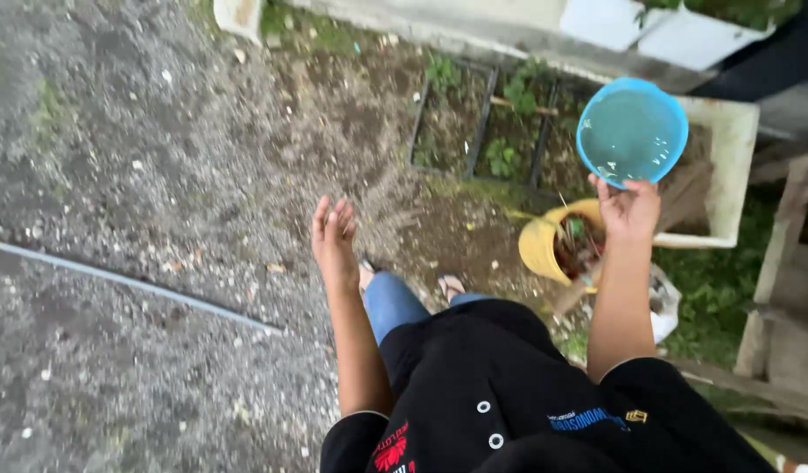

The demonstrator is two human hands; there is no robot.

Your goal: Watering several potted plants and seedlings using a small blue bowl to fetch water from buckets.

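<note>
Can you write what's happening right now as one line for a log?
right hand: holds blue bowl of water by its rim | left hand: empty, open | below: yellow bucket

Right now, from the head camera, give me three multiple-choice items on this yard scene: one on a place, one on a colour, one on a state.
1. Where is the yellow bucket?
A. On the ground just below the right hand
B. On the grey pipe
C. Inside the white planter

2. What colour is the bowl that the right hand holds?
A. Red
B. Blue
C. Black

3. What state is the left hand in?
A. Shut on a trowel
B. Resting on the metal grid
C. Open and empty, fingers out

Answers:
1 A: the bucket sits on the soil under the raised hand, beside the planter.
2 B: the round bowl is light blue and holds water.
3 C: the fingers are spread over the gravel with nothing in them.
</note>
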